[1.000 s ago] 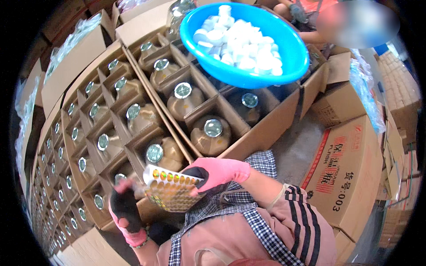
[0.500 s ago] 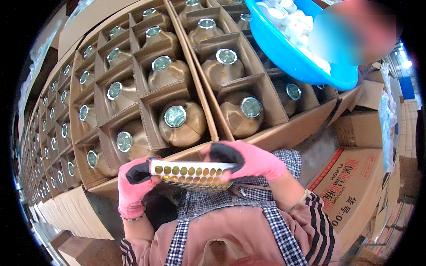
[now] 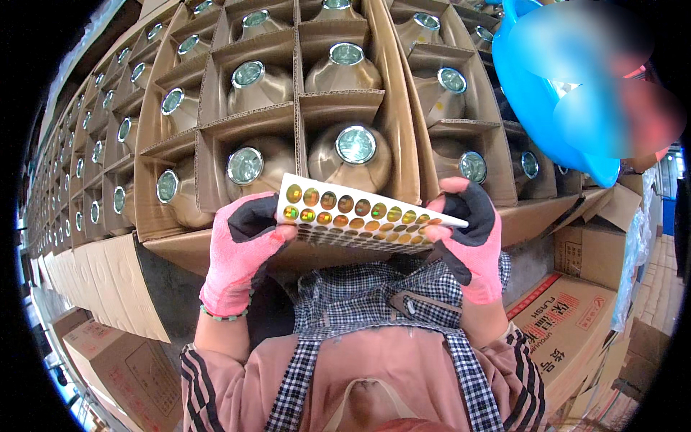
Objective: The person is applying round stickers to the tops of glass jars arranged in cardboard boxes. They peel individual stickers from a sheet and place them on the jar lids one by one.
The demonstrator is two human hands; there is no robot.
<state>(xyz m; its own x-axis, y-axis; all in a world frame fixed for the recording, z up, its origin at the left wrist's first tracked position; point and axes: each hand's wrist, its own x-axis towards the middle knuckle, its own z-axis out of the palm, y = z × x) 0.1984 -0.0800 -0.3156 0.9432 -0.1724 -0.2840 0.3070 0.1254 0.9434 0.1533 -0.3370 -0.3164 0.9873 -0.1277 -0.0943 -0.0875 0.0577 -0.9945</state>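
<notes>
A white sheet of round gold stickers (image 3: pixel 353 211) slanted between the left hand (image 3: pixel 243 241), clamped on its left end, and the right hand (image 3: pixel 476 241), clamped on its right, the two apart; on the near side was a checked apron (image 3: pixel 360 299), and beyond stood bottles (image 3: pixel 355 146) in a divided cardboard box (image 3: pixel 396 108)

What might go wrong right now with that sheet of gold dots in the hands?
1. The left hand and right hand grip the sheet of gold dots only near its ends, so its middle might bend.
2. The sheet overlaps the nearest bottle in view; if it is close, they could brush, though this view doesn't settle the gap.
</notes>
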